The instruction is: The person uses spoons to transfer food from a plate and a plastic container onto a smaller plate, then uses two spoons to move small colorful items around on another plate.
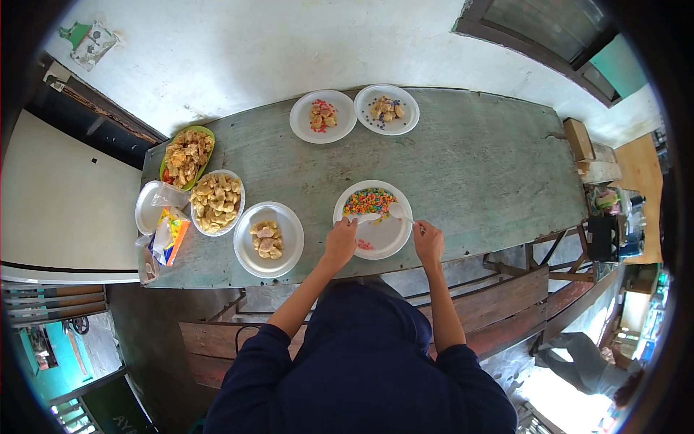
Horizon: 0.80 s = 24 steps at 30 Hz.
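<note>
A white plate [396,240] in front of me holds a heap of small multicoloured pieces [367,199] at its far side. A few pink pieces [365,244] lie apart near its close edge. Closed around a white plastic spoon [370,218], my left hand [341,241] is over the plate's left rim. My right hand [429,241] grips another white plastic spoon [397,210] from the right, its bowl at the heap's edge. Both spoon bowls are close together. Left of my left hand stands a white plate [295,249] with light brown fried pieces [267,240].
At the back are two plates [297,124] [408,124] of fried pieces with coloured bits. A full plate of fried pieces [216,202], a green dish of food [189,155] and a yellow-orange packet [170,235] crowd the left end. A wooden bench [499,304] runs along the near side; another person [585,365] is lower right.
</note>
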### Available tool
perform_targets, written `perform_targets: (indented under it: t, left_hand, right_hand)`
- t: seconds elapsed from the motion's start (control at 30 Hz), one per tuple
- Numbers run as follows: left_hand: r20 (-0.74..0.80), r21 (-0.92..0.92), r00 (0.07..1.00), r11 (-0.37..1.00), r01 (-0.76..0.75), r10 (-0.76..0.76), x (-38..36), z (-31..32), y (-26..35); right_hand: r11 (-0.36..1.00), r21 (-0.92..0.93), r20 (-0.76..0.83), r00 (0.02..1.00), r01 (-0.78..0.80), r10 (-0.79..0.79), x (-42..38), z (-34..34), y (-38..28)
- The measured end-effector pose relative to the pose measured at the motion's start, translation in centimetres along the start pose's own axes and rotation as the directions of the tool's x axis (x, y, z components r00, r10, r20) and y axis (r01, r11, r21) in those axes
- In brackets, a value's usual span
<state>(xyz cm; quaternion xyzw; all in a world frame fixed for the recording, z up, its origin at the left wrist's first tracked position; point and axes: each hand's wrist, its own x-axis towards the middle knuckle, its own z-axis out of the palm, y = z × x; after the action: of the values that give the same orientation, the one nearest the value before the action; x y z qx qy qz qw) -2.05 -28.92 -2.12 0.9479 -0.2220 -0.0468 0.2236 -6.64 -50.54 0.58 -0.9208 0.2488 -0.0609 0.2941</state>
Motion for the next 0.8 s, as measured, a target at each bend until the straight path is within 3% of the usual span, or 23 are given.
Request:
perform_targets:
  t: [0.47,0.53,0.8]
  left_hand:
    - [0.026,0.017,1.000,1.000,0.010,-0.010,0.2,0.0,0.0]
    - [0.002,-0.066,1.000,0.997,0.026,-0.026,0.1,-0.3,0.2]
    - [0.012,-0.029,0.998,0.998,0.062,-0.061,0.0,-0.5,-0.8]
  right_hand:
    - [0.998,0.031,0.043,0.997,-0.061,0.059,-0.1,1.3,1.1]
    - [0.992,0.105,0.046,0.997,-0.072,0.068,0.0,1.8,1.9]
    - [0.969,0.220,0.120,0.989,-0.115,0.090,-0.7,1.0,3.0]
